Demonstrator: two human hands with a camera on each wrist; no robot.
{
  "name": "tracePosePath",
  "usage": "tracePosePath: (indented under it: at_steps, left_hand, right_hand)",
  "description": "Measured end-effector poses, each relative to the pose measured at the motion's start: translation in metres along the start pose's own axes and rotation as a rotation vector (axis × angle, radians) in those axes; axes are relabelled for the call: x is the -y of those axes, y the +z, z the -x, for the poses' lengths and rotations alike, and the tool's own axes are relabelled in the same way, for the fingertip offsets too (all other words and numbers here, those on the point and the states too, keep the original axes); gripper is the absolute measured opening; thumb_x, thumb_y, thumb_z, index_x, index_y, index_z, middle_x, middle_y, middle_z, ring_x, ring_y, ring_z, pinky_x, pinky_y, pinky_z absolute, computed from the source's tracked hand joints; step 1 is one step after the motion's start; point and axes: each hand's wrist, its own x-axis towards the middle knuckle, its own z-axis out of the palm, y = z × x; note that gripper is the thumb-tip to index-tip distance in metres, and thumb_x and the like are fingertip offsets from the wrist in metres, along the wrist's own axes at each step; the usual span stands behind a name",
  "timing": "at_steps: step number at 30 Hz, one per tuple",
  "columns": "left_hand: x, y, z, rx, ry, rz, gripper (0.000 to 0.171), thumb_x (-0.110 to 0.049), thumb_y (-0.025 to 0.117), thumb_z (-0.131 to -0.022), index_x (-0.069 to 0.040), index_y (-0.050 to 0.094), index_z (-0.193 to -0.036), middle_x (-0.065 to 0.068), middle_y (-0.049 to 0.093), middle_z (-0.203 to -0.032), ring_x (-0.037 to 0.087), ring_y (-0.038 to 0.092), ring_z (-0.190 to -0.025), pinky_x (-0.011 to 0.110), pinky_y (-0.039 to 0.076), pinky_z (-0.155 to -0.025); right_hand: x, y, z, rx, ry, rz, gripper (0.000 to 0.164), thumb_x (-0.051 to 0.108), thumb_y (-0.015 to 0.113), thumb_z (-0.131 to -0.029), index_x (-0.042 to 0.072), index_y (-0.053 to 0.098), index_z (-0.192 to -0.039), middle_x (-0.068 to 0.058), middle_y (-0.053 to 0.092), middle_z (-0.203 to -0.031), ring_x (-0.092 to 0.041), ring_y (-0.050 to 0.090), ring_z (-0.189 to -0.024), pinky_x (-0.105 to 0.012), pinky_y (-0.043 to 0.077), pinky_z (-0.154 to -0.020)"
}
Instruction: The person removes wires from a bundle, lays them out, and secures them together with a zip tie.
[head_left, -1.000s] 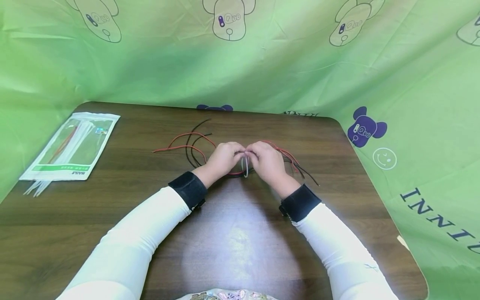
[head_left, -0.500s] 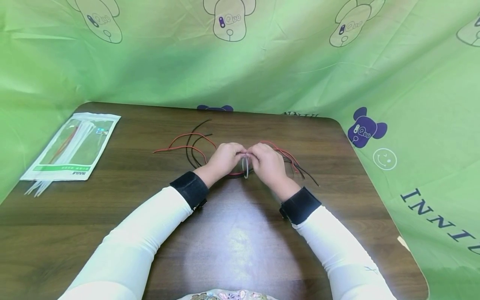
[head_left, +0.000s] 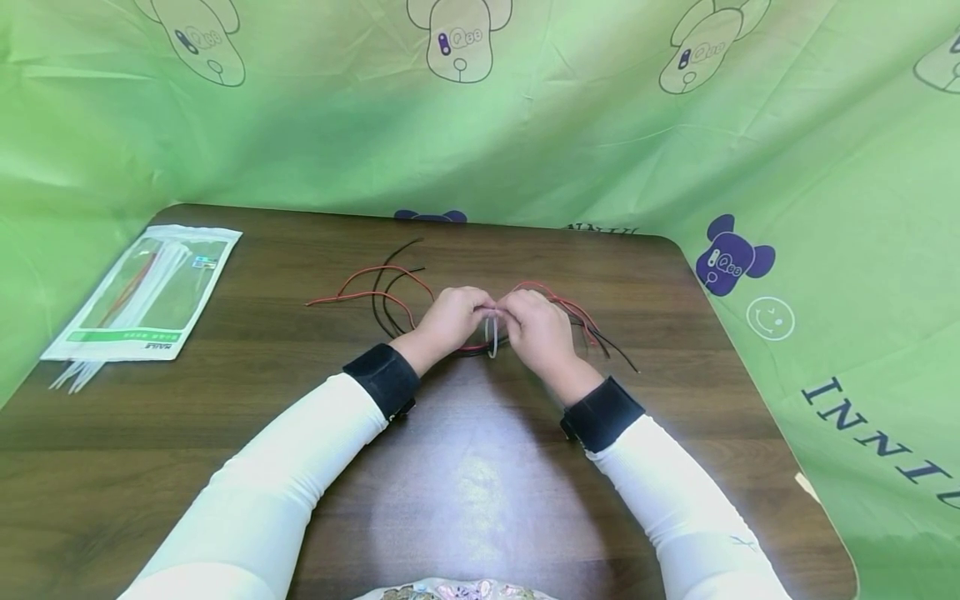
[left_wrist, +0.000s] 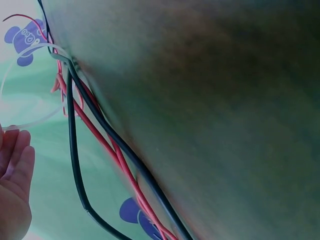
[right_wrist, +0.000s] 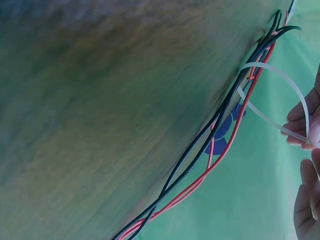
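Observation:
A white cable tie (right_wrist: 295, 87) forms a large loose loop around a bundle of red and black wires (right_wrist: 225, 117). Above the wires, my left hand (head_left: 447, 321) and right hand (head_left: 538, 333) meet, fingertips together, pinching the top of the loop where its ends come together. The fingers hide that joint in the head view. Below them the loop (head_left: 493, 340) hangs down to the wires on the table. Red wire ends (head_left: 360, 294) fan out on the left, and black wire ends (head_left: 621, 357) stick out on the right.
On the left of the brown wooden table (head_left: 480, 467) lies a clear bag (head_left: 191, 300) of white cable ties, with several tie ends (head_left: 78, 375) poking out at its near edge. A green printed curtain (head_left: 315, 125) hangs behind and along the right side.
Both hands have shifted very slightly toward the body and to the right, still pinching the cable tie. The wires and the bag lie as before.

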Motion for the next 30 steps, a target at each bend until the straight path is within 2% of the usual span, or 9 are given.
tracePosePath:
  at_steps: [8, 14, 24, 30]
  left_hand:
    - [0.002, 0.003, 0.001, -0.014, 0.03, 0.004, 0.01, -0.011, 0.067, -0.089, -0.003, 0.074, -0.093, 0.008, 0.072, -0.094, 0.021, 0.069, -0.09, 0.029, 0.053, -0.079]
    - [0.004, 0.003, 0.001, -0.028, 0.054, 0.01, 0.009, -0.011, 0.068, -0.088, -0.004, 0.073, -0.09, 0.008, 0.072, -0.091, 0.02, 0.068, -0.087, 0.029, 0.053, -0.077]
    - [0.005, 0.002, 0.001, -0.012, 0.03, -0.02, 0.009, -0.013, 0.068, -0.089, -0.005, 0.073, -0.09, 0.006, 0.072, -0.09, 0.02, 0.068, -0.088, 0.029, 0.053, -0.078]
    - [0.006, 0.001, 0.0, 0.018, -0.002, -0.03, 0.008, -0.011, 0.067, -0.09, -0.005, 0.073, -0.09, 0.007, 0.072, -0.091, 0.02, 0.068, -0.088, 0.03, 0.052, -0.078]
  right_hand:
    - [-0.001, 0.001, 0.002, -0.047, -0.039, -0.002, 0.004, 0.011, 0.067, -0.085, 0.007, 0.069, -0.085, -0.005, 0.068, -0.08, -0.023, 0.063, -0.072, -0.035, 0.048, -0.054]
    - [-0.001, 0.001, 0.002, -0.089, -0.066, -0.006, 0.002, 0.007, 0.067, -0.083, 0.008, 0.068, -0.084, -0.005, 0.069, -0.08, -0.022, 0.064, -0.072, -0.035, 0.048, -0.052]
    - [0.002, -0.003, 0.001, -0.143, -0.107, -0.026, 0.01, -0.002, 0.064, -0.083, 0.008, 0.068, -0.082, -0.004, 0.069, -0.08, -0.021, 0.064, -0.069, -0.034, 0.047, -0.05]
    - [0.006, -0.009, -0.001, -0.162, -0.12, -0.025, 0.009, -0.001, 0.065, -0.083, 0.007, 0.069, -0.085, -0.005, 0.071, -0.082, -0.022, 0.066, -0.073, -0.034, 0.051, -0.055]
